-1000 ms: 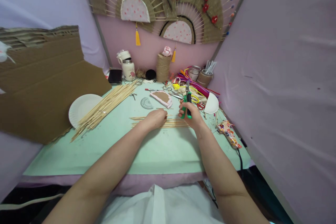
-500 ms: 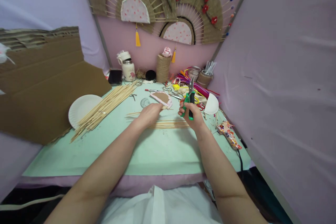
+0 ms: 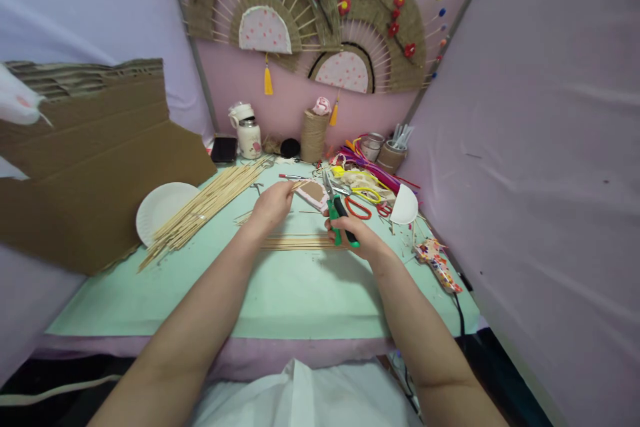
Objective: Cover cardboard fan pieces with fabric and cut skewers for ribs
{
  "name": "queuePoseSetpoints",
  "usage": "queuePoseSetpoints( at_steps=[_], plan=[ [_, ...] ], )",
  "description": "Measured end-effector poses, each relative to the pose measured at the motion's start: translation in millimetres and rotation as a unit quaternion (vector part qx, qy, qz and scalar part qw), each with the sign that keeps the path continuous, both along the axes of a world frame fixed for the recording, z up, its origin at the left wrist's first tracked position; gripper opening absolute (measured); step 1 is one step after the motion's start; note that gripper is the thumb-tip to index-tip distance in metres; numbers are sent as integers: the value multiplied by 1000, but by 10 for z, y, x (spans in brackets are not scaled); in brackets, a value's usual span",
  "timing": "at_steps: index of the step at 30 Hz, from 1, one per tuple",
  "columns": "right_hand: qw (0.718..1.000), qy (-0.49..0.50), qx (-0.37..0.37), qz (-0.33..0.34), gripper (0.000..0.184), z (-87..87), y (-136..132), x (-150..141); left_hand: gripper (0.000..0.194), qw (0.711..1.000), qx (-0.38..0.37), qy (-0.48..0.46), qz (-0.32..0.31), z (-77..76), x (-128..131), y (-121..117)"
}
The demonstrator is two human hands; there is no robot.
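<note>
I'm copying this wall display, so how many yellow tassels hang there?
2 in view: one tassel hangs below the left fan, the second tassel below the right fan. I see no others.

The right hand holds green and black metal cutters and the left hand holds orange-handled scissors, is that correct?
Not quite: the head view shows the left hand holding thin pale wooden sticks. The right hand does hold the green and black metal cutters.

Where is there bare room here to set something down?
The biggest free patch of green tabletop lies between the left forearm and right forearm, nearer than the skewer row. Another lies between the skewer bundle and left forearm. Back right is crowded: purple pipe cleaners, scissors.
</note>
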State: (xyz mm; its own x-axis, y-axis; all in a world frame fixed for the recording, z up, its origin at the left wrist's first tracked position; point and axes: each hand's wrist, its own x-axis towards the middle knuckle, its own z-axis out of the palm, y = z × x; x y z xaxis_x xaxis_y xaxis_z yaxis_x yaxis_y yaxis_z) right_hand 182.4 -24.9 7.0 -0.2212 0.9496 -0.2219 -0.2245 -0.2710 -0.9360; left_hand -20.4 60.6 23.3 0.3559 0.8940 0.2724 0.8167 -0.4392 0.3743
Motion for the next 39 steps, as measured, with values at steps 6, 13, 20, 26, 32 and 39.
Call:
queuePoseSetpoints(
  at_steps=[6, 13, 20, 26, 32, 39],
  plan=[
    [997, -56, -18, 47, 37, 21, -54, -73, 27, 999, 28, -31, 0, 12, -67, 29],
    [997, -57, -34, 45, 36, -6, -44, -98, 30, 996, 14, -76, -46, 5, -60, 18],
    [997, -63, -37, 26, 36, -9, -32, -94, 34, 991, 16, -80, -105, -6, -34, 10],
    [996, -76, -32, 31, 39, -16, -23, -90, 35, 987, 31, -87, -130, -27, -23, 6],
    [996, -80, -31, 33, 39, -28, -28, -87, 33, 985, 37, -101, -137, -54, -8, 1],
    [996, -80, -42, 27, 41, -15, -35, -94, 30, 988, 33, -83, -126, -47, 2, -8]
  ],
)
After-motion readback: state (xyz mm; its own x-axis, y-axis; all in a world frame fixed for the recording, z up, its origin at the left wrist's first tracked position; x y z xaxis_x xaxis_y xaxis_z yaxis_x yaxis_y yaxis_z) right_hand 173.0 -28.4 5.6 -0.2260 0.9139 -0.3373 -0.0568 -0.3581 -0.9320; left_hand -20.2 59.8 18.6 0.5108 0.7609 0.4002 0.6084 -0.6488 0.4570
